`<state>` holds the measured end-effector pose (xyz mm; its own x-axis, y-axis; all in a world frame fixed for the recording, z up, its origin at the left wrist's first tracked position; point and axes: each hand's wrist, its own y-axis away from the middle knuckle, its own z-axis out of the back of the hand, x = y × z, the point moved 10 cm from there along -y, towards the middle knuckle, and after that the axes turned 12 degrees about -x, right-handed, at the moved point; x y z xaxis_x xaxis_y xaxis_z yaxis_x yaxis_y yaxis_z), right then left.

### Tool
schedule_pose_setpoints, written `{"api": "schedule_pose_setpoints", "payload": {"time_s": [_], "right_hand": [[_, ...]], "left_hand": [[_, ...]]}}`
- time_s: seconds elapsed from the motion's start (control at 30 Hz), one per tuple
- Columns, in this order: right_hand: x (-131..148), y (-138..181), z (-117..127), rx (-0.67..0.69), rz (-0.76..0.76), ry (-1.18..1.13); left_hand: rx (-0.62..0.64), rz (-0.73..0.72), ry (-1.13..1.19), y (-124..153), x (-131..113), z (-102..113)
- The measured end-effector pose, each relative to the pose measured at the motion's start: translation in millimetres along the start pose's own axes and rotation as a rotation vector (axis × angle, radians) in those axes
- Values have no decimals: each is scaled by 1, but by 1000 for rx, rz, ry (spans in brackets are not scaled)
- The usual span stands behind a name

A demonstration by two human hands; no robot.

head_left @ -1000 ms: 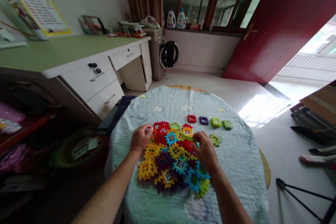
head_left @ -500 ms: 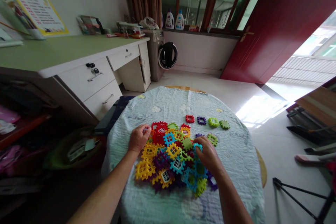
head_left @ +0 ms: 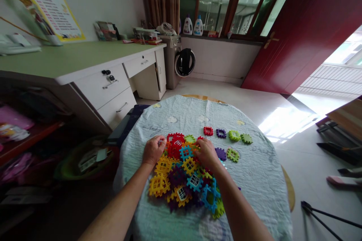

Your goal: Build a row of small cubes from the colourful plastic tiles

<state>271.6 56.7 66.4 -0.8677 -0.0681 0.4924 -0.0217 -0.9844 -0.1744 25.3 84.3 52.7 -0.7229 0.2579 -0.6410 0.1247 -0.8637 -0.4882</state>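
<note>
Square plastic building pieces with notched edges lie in a heap [head_left: 178, 175], in red, yellow, blue, green and purple. My left hand [head_left: 154, 150] is closed at the heap's left edge, by a red piece with a white window grid [head_left: 177, 144]; what its fingers hold, if anything, cannot be made out. My right hand [head_left: 207, 153] bends over the upper right of the heap, fingers curled down among yellow and green pieces; its fingertips are partly hidden. A blue piece [head_left: 186, 153] lies between my hands. Beside my right hand are a purple piece [head_left: 221, 153] and a green frame [head_left: 232, 154].
The round table wears a pale blue cloth [head_left: 181, 113]. Along its far right lie a red frame [head_left: 208, 131], a purple frame [head_left: 221, 133] and two green pieces [head_left: 240, 137]. A desk [head_left: 93, 58] stands left, a washing machine [head_left: 171, 62] beyond, a black stand [head_left: 325, 214] at right.
My right hand has moved left and slightly away from me, from the blue pieces to the yellow and green ones. The purple piece beside it shows more fully. The view has shifted slightly.
</note>
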Motion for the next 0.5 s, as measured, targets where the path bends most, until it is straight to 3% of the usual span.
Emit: {"api": "schedule_pose_setpoints", "payload": {"time_s": [0.13,0.3,0.4,0.5], "right_hand": [[-21,1,2,-10,-123,-107],[-45,0,11,-43,-185,7],[-40,-8,19,-92,-135,159],[-12,-21,8,-33,50,159]], "left_hand": [[-4,2,-6,0,0,1],[-4,4,-12,0,1,0],[-4,-6,-9,0,1,0],[9,-16,-8,1,1,-2]]}}
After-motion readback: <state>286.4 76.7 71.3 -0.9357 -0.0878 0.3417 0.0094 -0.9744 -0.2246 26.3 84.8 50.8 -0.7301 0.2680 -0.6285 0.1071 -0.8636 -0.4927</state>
